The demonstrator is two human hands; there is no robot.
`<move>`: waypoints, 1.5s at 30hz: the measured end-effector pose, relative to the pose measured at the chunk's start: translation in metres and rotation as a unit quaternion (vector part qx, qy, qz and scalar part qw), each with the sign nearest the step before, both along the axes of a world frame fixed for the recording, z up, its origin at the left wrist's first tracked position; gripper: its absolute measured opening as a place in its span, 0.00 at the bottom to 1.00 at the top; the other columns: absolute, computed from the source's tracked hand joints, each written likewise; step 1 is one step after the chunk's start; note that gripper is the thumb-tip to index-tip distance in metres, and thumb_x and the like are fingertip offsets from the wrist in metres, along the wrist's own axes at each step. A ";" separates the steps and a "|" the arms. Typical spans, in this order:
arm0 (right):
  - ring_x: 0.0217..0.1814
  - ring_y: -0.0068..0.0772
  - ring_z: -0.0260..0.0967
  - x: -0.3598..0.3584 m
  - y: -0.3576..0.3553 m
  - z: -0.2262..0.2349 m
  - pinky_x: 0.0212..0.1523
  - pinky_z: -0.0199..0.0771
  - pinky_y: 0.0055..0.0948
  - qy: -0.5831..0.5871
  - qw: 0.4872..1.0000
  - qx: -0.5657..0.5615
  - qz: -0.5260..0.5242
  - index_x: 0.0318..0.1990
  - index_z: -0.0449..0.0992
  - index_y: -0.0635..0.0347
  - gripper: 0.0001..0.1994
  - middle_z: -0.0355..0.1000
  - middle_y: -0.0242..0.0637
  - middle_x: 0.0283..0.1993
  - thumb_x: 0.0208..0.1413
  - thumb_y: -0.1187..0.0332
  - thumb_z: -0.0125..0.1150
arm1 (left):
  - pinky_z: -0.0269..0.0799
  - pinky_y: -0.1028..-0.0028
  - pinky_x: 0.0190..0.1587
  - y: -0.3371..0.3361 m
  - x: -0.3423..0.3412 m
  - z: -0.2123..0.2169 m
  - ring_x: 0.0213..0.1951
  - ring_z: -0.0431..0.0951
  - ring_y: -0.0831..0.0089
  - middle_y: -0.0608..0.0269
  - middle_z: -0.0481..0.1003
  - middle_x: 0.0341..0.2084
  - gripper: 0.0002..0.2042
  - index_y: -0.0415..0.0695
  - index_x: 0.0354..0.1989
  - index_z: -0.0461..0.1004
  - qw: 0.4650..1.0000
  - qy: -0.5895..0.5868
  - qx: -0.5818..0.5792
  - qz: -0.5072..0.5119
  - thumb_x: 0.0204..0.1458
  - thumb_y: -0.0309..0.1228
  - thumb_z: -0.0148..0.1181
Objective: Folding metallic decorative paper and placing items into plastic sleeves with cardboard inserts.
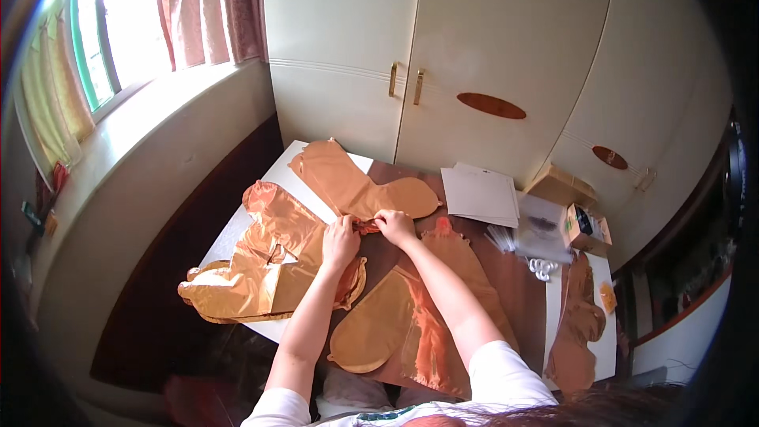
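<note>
i've got left hand (341, 239) and right hand (395, 226) pinching a crumpled, shiny orange foil piece (367, 227) between them, over the brown-topped table (522, 292); light, slippery, easily creased, i'd say: edges are best.

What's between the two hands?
Head view: a bunched bit of orange foil lies between the left hand and the right hand.
</note>
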State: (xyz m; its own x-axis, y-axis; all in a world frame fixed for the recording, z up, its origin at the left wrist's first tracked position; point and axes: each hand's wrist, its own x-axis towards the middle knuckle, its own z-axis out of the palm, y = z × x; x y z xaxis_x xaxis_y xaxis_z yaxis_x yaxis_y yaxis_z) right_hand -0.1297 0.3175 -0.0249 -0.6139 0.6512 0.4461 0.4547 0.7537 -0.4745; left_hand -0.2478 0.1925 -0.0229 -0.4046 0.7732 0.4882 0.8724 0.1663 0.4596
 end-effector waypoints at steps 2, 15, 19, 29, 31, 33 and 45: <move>0.32 0.38 0.74 -0.002 0.000 0.002 0.32 0.72 0.35 0.003 0.999 -0.051 -0.004 0.31 0.78 0.50 0.08 0.75 0.36 0.31 0.47 0.60 0.60 | 0.66 0.64 0.48 -0.001 -0.002 -0.002 0.44 0.72 0.61 0.57 0.73 0.39 0.15 0.44 0.42 0.71 1.000 -0.027 -0.007 -0.009 0.42 0.28 0.55; 0.29 0.40 0.72 -0.003 -0.003 0.000 0.30 0.71 0.37 0.073 0.994 -0.076 0.003 0.30 0.69 0.55 0.05 0.72 0.37 0.25 0.46 0.69 0.59 | 0.66 0.64 0.48 -0.005 -0.003 -0.006 0.45 0.71 0.62 0.61 0.73 0.43 0.15 0.46 0.44 0.72 0.998 0.025 0.020 -0.049 0.44 0.29 0.55; 0.30 0.36 0.73 -0.004 -0.003 0.001 0.32 0.72 0.33 0.053 0.992 -0.114 -0.002 0.29 0.71 0.55 0.04 0.73 0.36 0.26 0.45 0.70 0.59 | 0.66 0.63 0.48 -0.005 -0.002 -0.005 0.47 0.70 0.60 0.59 0.69 0.48 0.21 0.45 0.50 0.67 1.000 0.013 0.017 -0.023 0.44 0.31 0.56; 0.32 0.28 0.74 -0.003 0.005 -0.010 0.37 0.74 0.25 0.047 0.995 -0.086 0.033 0.39 0.80 0.49 0.11 0.75 0.33 0.33 0.45 0.65 0.65 | 0.65 0.62 0.48 -0.006 -0.001 -0.003 0.47 0.70 0.60 0.60 0.71 0.45 0.24 0.45 0.53 0.64 0.999 0.029 0.003 -0.027 0.44 0.32 0.55; 0.32 0.26 0.74 -0.004 0.004 -0.013 0.36 0.74 0.24 0.093 0.991 -0.061 0.068 0.37 0.81 0.48 0.09 0.72 0.32 0.43 0.45 0.64 0.64 | 0.65 0.62 0.48 -0.005 -0.002 -0.003 0.47 0.70 0.61 0.60 0.71 0.46 0.24 0.45 0.53 0.64 0.999 0.027 0.002 -0.026 0.44 0.33 0.55; 0.32 0.25 0.74 -0.005 0.000 -0.014 0.36 0.74 0.23 0.077 0.994 -0.043 0.062 0.36 0.81 0.48 0.09 0.70 0.31 0.46 0.45 0.64 0.64 | 0.65 0.62 0.48 -0.006 -0.003 -0.005 0.47 0.70 0.61 0.59 0.71 0.46 0.24 0.45 0.54 0.64 0.999 0.026 0.000 -0.024 0.44 0.33 0.55; 0.34 0.32 0.73 -0.013 0.004 -0.014 0.39 0.73 0.28 0.073 0.994 -0.053 0.060 0.31 0.80 0.54 0.08 0.73 0.31 0.39 0.44 0.63 0.65 | 0.65 0.61 0.49 -0.006 -0.002 -0.001 0.49 0.69 0.56 0.56 0.66 0.48 0.27 0.44 0.54 0.61 0.999 -0.035 -0.010 -0.008 0.43 0.32 0.59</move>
